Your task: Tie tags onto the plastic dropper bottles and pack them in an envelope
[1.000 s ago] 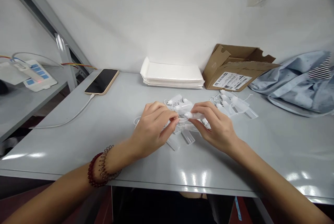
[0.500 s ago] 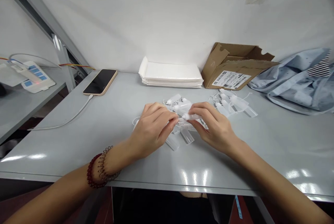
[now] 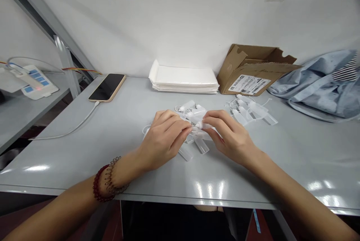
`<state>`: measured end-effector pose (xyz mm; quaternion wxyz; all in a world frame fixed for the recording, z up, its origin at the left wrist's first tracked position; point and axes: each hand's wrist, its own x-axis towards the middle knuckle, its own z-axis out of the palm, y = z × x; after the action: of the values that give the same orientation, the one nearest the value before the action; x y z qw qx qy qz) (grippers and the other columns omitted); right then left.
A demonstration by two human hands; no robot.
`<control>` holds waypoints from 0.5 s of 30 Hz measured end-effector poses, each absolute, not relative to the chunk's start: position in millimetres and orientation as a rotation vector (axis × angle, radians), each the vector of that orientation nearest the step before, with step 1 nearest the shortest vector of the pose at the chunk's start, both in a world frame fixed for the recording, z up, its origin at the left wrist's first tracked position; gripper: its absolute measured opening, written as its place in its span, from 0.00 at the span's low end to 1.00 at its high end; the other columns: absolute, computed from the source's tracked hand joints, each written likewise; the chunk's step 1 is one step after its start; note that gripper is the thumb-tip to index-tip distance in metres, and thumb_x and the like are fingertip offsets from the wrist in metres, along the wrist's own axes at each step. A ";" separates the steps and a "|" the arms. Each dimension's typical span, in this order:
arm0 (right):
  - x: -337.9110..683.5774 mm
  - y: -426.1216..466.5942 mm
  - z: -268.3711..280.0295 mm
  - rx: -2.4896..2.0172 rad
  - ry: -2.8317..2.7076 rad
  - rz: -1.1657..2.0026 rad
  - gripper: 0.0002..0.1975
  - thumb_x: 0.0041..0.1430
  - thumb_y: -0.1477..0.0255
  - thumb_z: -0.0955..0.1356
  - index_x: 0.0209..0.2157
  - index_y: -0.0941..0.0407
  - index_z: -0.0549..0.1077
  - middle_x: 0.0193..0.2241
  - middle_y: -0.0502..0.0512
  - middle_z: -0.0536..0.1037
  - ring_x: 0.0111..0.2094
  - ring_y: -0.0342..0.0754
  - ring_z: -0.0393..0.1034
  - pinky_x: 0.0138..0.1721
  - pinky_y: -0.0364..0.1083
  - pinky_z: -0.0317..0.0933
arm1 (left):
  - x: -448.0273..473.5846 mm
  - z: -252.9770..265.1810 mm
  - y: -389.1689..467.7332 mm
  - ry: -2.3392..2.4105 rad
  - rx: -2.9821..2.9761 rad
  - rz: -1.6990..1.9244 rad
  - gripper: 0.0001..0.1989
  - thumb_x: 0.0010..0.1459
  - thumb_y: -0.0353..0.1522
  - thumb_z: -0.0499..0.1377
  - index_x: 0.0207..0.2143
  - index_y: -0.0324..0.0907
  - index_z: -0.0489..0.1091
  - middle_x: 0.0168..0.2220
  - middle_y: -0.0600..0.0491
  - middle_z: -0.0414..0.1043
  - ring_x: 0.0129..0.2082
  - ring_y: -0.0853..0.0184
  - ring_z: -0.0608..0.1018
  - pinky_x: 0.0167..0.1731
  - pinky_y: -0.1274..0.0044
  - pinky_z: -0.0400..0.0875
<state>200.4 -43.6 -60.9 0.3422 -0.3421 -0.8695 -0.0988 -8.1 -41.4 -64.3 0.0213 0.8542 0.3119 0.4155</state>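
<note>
Between the thumb and fingers of my right hand (image 3: 232, 136) is a small translucent plastic tube (image 3: 200, 124) with a white tip, pointing left. My left hand (image 3: 165, 138) is closed in a pinch right beside that tip, on what looks like its thin cord; the fingertips hide most of it. Under and around both hands lie several similar clear tubes (image 3: 201, 144) with white tips and looped cords, partly covered by the hands. A second cluster of such tubes (image 3: 253, 110) rests on the table to the right of my right hand.
Behind the hands, a stack of white padded envelopes (image 3: 184, 80) lies against the wall. Right of it are an open cardboard box (image 3: 250, 72) and a light blue cloth (image 3: 320, 87). A phone (image 3: 107, 88) with a white cable is on the grey table (image 3: 84, 158) at left.
The tube in my right hand has shifted very slightly left, close to my left fingertips. Both hands keep nearly the same place and grip.
</note>
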 end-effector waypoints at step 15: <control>203.9 -45.6 -56.5 -0.765 -2.342 -0.572 0.11 0.58 0.84 0.62 0.40 0.59 0.69 0.36 0.60 0.77 0.38 0.51 0.71 0.34 0.48 0.68 | -7.6 -69.1 -41.0 0.930 2.676 1.320 0.03 0.59 0.25 0.56 0.34 0.40 0.68 0.28 0.54 0.73 0.33 0.67 0.71 0.36 0.72 0.65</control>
<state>203.9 -45.6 -56.5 0.3016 -0.2883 -0.8828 -0.2157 -7.6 -41.0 -69.1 0.0081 0.8561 0.2976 0.4224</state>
